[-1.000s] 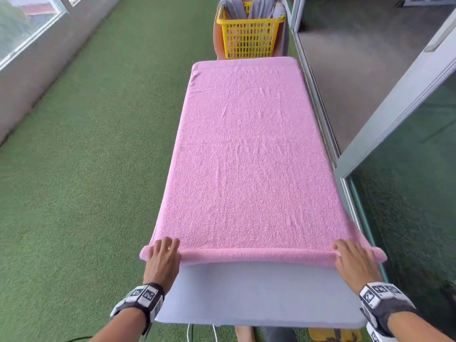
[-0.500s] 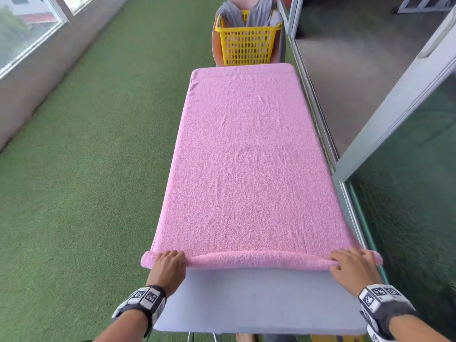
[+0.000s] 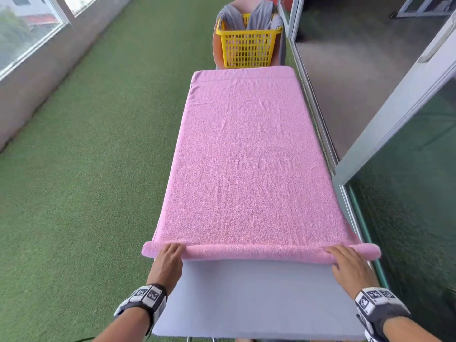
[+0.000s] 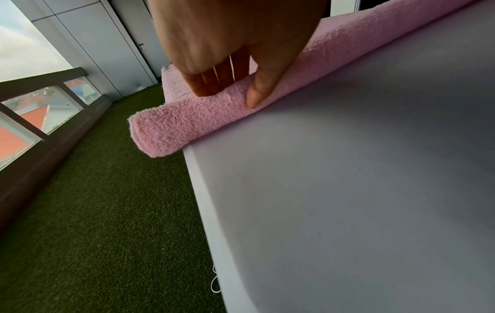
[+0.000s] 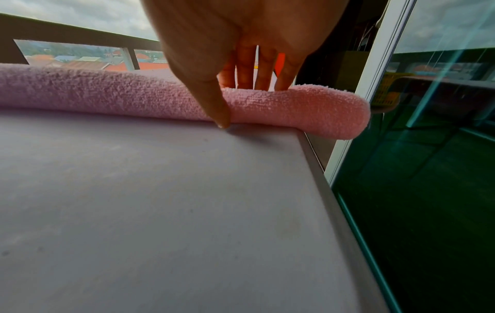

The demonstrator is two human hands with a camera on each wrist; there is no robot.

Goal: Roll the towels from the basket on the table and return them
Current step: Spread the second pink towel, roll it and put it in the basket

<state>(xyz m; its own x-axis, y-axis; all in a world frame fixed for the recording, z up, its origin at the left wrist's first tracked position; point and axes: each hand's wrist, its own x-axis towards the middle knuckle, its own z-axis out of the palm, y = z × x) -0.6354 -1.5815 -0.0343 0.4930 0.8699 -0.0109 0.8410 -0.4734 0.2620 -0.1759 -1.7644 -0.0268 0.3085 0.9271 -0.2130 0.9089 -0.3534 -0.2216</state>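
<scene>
Pink terry towel lies flat along the grey worktop, with its near edge already turned into a thin roll across the lower frame. My left hand and right hand curl around the roll's two ends, thumbs behind. The unrolled length runs away from my fingers, toward the yellow plastic basket at upper centre, where grey cloths hang.
</scene>
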